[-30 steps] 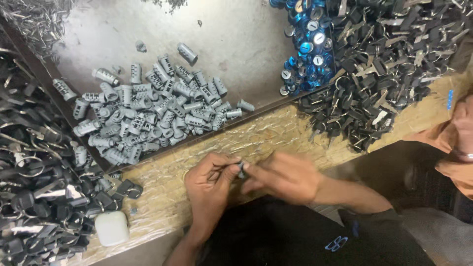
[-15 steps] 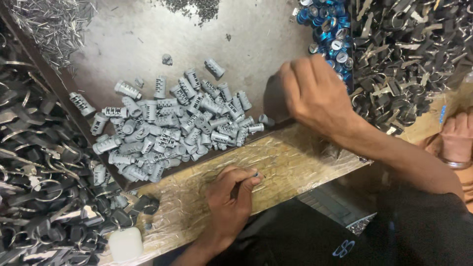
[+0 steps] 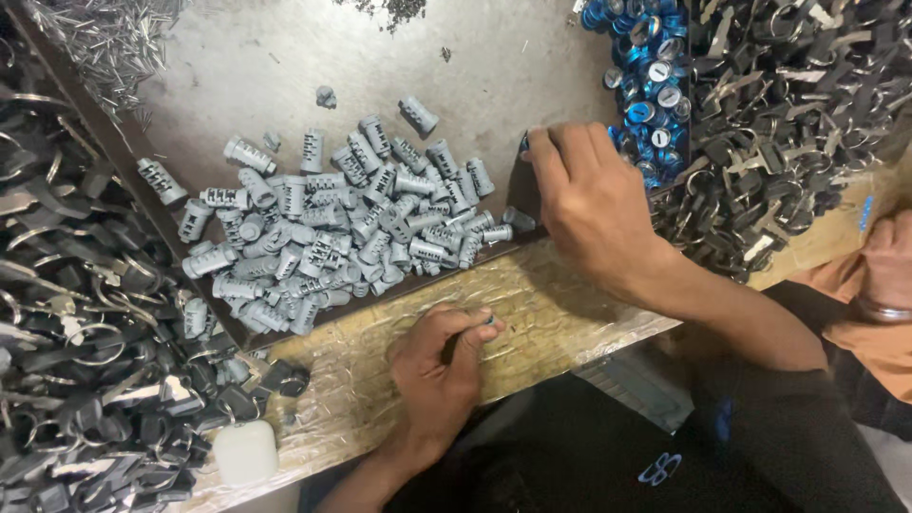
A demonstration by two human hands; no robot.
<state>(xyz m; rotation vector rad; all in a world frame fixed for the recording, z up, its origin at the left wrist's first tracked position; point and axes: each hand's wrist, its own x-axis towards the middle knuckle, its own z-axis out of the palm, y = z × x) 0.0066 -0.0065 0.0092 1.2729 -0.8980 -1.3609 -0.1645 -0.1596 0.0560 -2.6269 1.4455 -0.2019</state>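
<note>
My left hand (image 3: pixel 439 366) rests on the foil-wrapped board (image 3: pixel 570 304) at the front, fingers closed on a small dark part (image 3: pixel 488 319) whose tip sticks out to the right. My right hand (image 3: pixel 591 204) reaches over the right corner of the metal tray (image 3: pixel 247 57), knuckles up and fingers curled. A bit of a blue cap (image 3: pixel 523 143) shows at its fingertips. A heap of grey lock cylinders (image 3: pixel 351 228) lies in the tray just left of that hand. The pile of blue caps (image 3: pixel 646 81) sits just beyond it.
Black keys on rings are heaped at the right (image 3: pixel 798 114) and along the left (image 3: pixel 76 361). Thin metal pins (image 3: pixel 104 38) lie at the top left. A small white case (image 3: pixel 245 451) sits front left. Another person's hand and orange sleeve (image 3: pixel 888 285) are at the right edge.
My hands were together over the board a second ago. My right hand then went up to the blue caps and has now shifted left to the tray corner. The left hand stayed.
</note>
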